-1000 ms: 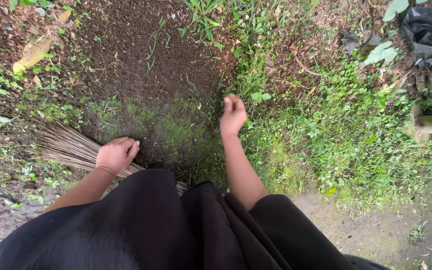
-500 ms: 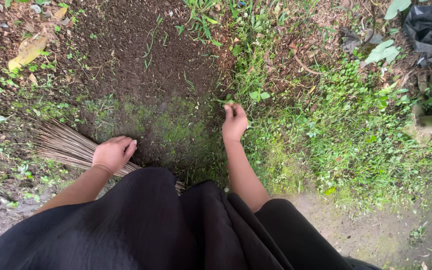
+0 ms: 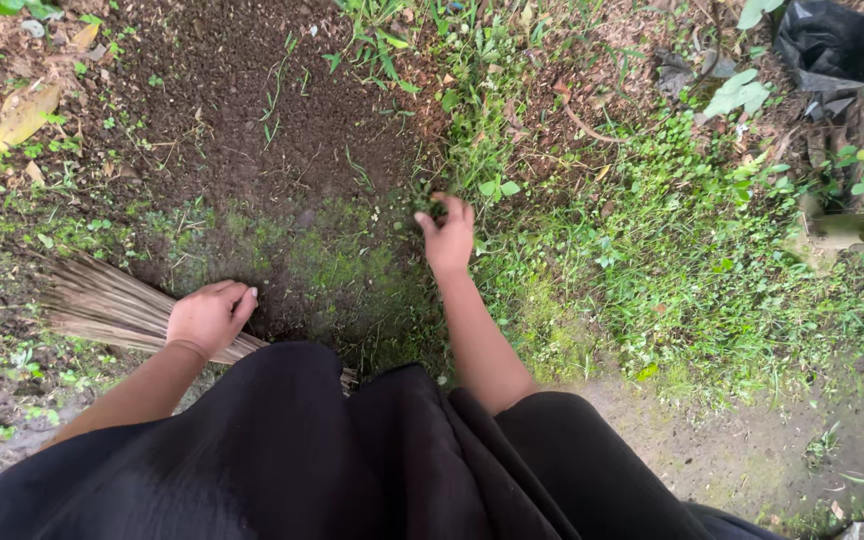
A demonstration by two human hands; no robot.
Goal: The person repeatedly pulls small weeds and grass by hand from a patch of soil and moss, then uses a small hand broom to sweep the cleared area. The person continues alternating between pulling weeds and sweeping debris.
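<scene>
Our left hand is clamped on the pale bundled stick broom at lower left, our right hand pinches a small green weed tuft at centre; stems may snap, leaving roots behind.

garden, bare soil, weeds
</scene>
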